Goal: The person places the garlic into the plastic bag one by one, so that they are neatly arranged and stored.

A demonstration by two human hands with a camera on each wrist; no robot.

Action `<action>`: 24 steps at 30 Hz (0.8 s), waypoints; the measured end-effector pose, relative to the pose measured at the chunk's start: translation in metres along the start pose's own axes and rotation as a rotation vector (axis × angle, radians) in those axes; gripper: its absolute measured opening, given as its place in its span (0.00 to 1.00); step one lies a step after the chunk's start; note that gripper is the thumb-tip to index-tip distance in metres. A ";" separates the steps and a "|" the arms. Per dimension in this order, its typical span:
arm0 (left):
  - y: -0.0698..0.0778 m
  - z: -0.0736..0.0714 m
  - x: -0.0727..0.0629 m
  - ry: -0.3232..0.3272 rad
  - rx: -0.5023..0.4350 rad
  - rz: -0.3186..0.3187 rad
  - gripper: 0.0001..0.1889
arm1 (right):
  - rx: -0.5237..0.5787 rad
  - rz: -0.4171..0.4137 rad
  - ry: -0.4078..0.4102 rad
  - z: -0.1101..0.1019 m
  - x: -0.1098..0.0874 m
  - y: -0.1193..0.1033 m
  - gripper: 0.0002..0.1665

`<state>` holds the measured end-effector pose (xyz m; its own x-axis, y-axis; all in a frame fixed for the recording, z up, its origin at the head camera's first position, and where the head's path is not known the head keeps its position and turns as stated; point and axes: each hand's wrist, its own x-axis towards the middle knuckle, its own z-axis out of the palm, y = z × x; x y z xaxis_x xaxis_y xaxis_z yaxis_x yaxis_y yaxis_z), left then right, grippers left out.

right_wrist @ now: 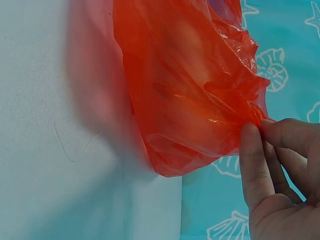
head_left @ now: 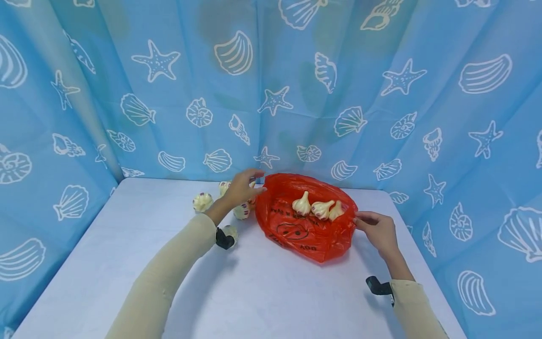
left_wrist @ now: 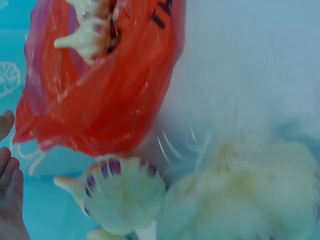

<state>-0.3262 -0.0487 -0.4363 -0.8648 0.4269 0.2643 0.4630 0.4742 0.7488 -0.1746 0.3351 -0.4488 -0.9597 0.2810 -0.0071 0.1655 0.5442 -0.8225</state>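
and the right hand pinches the red bag near the table's far edge, seemingly propping it wide (garlic inside!); left hand spread, gripping nothing.

sleeves: plain cream, long | wrist pieces: small, black, angular | hands: bare

The bag is red, garlic purple-marked cream.

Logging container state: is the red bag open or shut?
Open: the red bag has its mouth spread wide in the head view, three garlic bulbs visible inside, right hand pinching its rim.
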 end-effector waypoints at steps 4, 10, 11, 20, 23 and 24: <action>-0.009 -0.005 -0.001 0.009 0.013 -0.014 0.27 | 0.007 0.008 0.006 -0.001 0.000 0.001 0.25; -0.024 -0.005 -0.004 0.017 0.012 -0.060 0.29 | 0.011 0.025 0.002 0.000 -0.001 0.001 0.26; -0.027 -0.004 -0.005 0.020 0.010 -0.070 0.30 | 0.012 0.025 0.000 0.000 -0.001 0.001 0.26; -0.046 0.000 -0.007 0.033 0.040 -0.131 0.30 | 0.010 0.005 -0.001 0.001 0.001 0.002 0.27; -0.046 0.002 -0.006 0.029 0.045 -0.144 0.30 | 0.005 0.012 -0.003 0.001 0.002 0.002 0.27; -0.046 0.002 -0.006 0.027 0.046 -0.149 0.29 | 0.004 0.016 -0.004 0.001 0.002 0.002 0.27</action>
<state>-0.3417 -0.0718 -0.4739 -0.9292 0.3285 0.1692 0.3369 0.5655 0.7528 -0.1763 0.3362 -0.4505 -0.9580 0.2859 -0.0225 0.1796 0.5370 -0.8242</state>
